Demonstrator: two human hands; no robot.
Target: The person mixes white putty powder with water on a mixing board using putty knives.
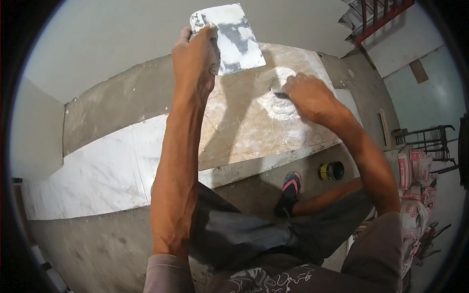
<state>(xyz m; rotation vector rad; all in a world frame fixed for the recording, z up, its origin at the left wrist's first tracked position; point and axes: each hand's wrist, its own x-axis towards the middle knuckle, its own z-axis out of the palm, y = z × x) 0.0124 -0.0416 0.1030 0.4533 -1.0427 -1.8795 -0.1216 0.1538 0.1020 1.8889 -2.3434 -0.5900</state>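
My left hand (193, 51) is closed on the edge of a flat grey rectangular plate (237, 36) smeared with white plaster, tilted up above the far side of a tan, marble-patterned board (220, 132). On that board lies a heap of white plaster powder (278, 108). My right hand (309, 95) is closed over the heap's right side. A dark, thin edge like a scraper blade (281, 94) sticks out left of its fingers, touching the powder. Most of that tool is hidden by the hand.
A small round black container with a yellow label (330, 171) stands on the floor by my sandalled foot (291, 183). White panels (97, 171) run left. Stacked red-and-white bags (415, 195), a black metal frame (430, 141) and a red ladder (383, 22) are at right.
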